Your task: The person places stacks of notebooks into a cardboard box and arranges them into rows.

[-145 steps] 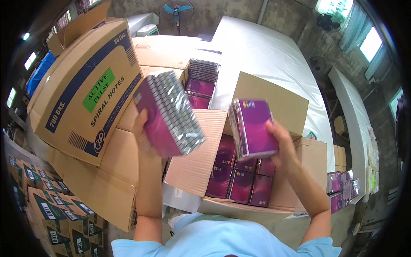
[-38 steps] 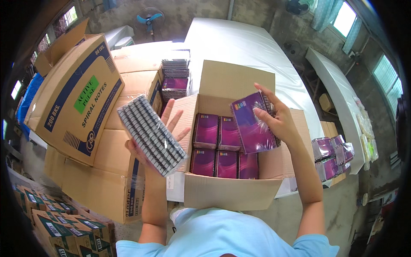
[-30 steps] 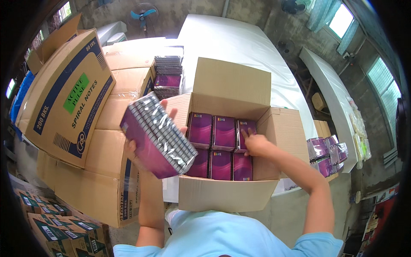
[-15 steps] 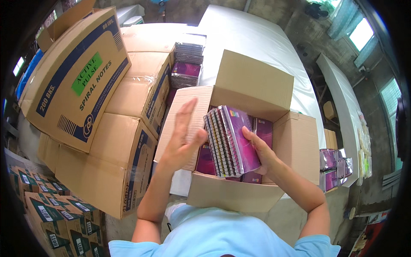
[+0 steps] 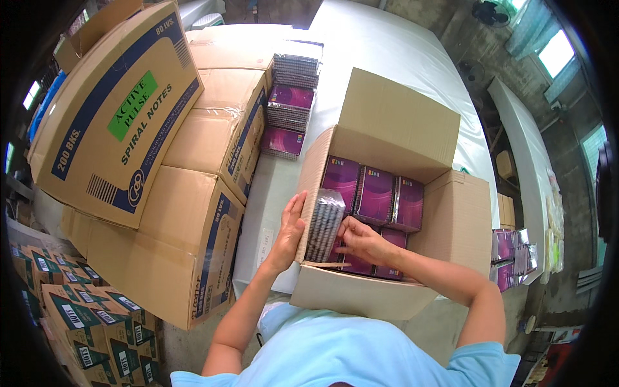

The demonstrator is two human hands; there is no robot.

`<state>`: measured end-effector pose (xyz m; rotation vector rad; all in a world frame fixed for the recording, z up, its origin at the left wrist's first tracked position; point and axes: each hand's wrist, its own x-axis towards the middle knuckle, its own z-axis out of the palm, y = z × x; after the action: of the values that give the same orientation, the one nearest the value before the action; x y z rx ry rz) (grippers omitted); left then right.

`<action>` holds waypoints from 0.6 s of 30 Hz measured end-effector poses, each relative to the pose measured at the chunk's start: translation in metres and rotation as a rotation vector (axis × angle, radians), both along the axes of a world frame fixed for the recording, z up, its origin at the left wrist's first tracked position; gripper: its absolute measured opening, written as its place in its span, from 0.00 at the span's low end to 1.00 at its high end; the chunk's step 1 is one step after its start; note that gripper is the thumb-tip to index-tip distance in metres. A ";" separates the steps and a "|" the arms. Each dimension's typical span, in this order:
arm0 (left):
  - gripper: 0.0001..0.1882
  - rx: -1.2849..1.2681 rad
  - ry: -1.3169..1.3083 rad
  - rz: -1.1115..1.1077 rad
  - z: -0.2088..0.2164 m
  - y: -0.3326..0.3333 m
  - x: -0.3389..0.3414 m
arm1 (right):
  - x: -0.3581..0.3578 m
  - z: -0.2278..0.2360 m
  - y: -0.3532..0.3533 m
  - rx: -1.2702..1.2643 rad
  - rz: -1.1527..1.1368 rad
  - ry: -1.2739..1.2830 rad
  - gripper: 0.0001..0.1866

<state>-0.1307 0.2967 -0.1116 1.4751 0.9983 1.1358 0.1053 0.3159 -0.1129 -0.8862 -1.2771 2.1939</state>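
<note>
An open cardboard carton (image 5: 390,293) stands in front of me with purple-covered spiral notebooks (image 5: 375,193) packed inside in rows. My left hand (image 5: 289,237) lies against the outside of the carton's raised left flap (image 5: 316,174), its fingers stretched along the cardboard. Inside, a bundle of spiral notebooks (image 5: 324,226) stands on edge along the left wall, its wire bindings facing up. My right hand (image 5: 367,244) reaches into the carton with bent fingers closed at the bundle's right side. The bundle's lower part is hidden by the carton.
Large cardboard cartons (image 5: 174,129) are stacked at the left, with piles of notebooks (image 5: 290,103) beside them on the white-covered table (image 5: 380,45). More cartons (image 5: 97,322) sit low at the far left. Wrapped notebooks (image 5: 512,251) lie at the right.
The notebook bundle, held above the carton before, is now down inside along its left wall. My left hand has moved to the left flap, which now stands up instead of folding outward.
</note>
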 end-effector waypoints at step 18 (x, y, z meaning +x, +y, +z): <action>0.36 -0.050 -0.003 0.033 0.000 -0.006 0.003 | -0.005 0.027 -0.001 -0.053 0.095 -0.699 0.35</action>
<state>-0.1278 0.2904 -0.1119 1.4214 1.0449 1.1283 0.1005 0.3153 -0.0863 -1.7444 -1.5810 2.0597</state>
